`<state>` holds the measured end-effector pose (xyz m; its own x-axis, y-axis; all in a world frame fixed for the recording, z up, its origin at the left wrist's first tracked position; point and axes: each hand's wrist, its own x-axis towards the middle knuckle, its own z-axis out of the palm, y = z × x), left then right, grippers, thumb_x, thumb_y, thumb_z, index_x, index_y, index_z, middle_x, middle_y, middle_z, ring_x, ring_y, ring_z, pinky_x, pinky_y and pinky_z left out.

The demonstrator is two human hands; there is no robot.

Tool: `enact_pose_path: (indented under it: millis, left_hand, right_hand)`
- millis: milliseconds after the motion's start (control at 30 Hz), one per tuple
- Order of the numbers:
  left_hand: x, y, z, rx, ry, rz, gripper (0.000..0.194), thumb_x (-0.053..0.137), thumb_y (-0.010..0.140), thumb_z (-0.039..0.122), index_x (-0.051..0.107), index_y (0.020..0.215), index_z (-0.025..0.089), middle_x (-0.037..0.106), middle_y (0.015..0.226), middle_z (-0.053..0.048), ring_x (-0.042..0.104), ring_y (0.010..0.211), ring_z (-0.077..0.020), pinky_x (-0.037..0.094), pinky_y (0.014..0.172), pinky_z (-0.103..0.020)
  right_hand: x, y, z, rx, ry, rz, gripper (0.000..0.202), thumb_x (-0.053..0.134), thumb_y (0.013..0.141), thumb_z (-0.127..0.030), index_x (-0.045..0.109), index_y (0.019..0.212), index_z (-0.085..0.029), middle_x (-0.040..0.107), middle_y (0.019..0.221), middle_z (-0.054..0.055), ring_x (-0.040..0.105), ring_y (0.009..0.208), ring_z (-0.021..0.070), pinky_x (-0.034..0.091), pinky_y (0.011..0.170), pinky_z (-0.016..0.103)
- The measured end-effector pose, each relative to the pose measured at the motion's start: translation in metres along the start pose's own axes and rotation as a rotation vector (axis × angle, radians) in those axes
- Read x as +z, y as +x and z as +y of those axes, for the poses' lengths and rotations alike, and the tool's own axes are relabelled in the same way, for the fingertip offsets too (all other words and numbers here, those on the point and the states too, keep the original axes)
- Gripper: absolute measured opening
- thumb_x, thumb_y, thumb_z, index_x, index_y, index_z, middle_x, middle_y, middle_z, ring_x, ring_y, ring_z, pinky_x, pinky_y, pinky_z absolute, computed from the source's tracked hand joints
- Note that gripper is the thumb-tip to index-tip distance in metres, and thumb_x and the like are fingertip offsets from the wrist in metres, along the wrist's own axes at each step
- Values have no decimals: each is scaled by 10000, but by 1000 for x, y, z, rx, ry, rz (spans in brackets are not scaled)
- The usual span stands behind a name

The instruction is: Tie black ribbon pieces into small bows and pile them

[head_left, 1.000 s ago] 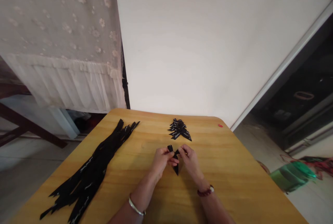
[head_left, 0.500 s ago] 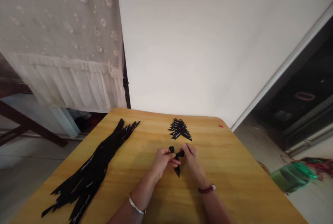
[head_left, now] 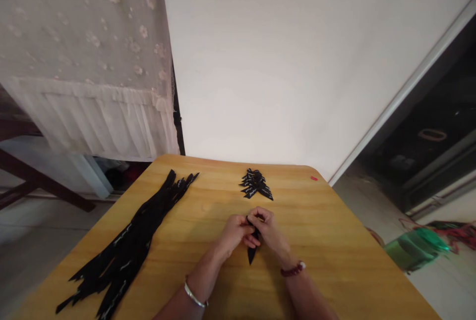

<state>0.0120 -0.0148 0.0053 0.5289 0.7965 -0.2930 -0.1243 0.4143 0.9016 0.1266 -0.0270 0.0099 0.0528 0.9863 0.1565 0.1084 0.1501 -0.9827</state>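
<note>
Close together over the middle of the wooden table [head_left: 208, 240], my left hand [head_left: 237, 233] and my right hand [head_left: 267, 227] both pinch one black ribbon [head_left: 252, 254]. Its pointed end hangs below my fingers; the upper part is mostly hidden between them. Just beyond my hands lies a small stack of tied black ribbons [head_left: 256, 184] with white lettering, overlapping in a row. To the left, a long bundle of loose black ribbons [head_left: 136, 238] with pointed ends and white script lies slantwise on the table.
A small red object [head_left: 314, 178] lies near the table's far right corner. The white wall [head_left: 253, 62] stands right behind the far edge. A lace curtain [head_left: 107, 112] hangs at left. Beyond the right edge is a green translucent container [head_left: 416, 248].
My right hand has moved left, against my left hand. The ribbon's sideways end, visible before, is now hidden in my fingers. The view has shifted slightly.
</note>
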Motion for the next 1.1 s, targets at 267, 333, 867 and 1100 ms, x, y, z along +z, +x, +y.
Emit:
enact_pose_path:
  millis: [267,333,867,1100]
  left_hand:
    - [-4,0,9,113,-208,269,48,573,651,136,550,663,96,636,585,-55,631,541,-166,495,483,-220]
    - [-5,1,9,137,-217,287,44,571,661,134,548,659,97,639,578,-59,633,549,-172,499,484,-224]
    - [-3,-3,11,136,-280,186,213,648,614,259,588,703,75,672,686,-120,633,562,-172,502,484,-221]
    - [-3,-4,12,89,-218,275,120,623,605,177,575,676,92,668,639,-93,626,521,-179,482,417,-224]
  right_hand:
    - [-7,2,-3,153,150,276,362,499,698,-505,619,672,-165,626,679,68,551,608,171,406,527,265]
    - [-7,1,-2,185,158,280,382,494,695,-516,624,651,-160,629,649,72,556,580,174,405,514,270]
    - [-5,3,0,-13,-19,134,283,541,689,-379,485,506,-171,462,471,-26,416,472,108,329,461,221]
    - [-3,0,-7,7,-6,107,289,544,686,-386,488,509,-165,466,480,-27,430,479,110,338,475,226]
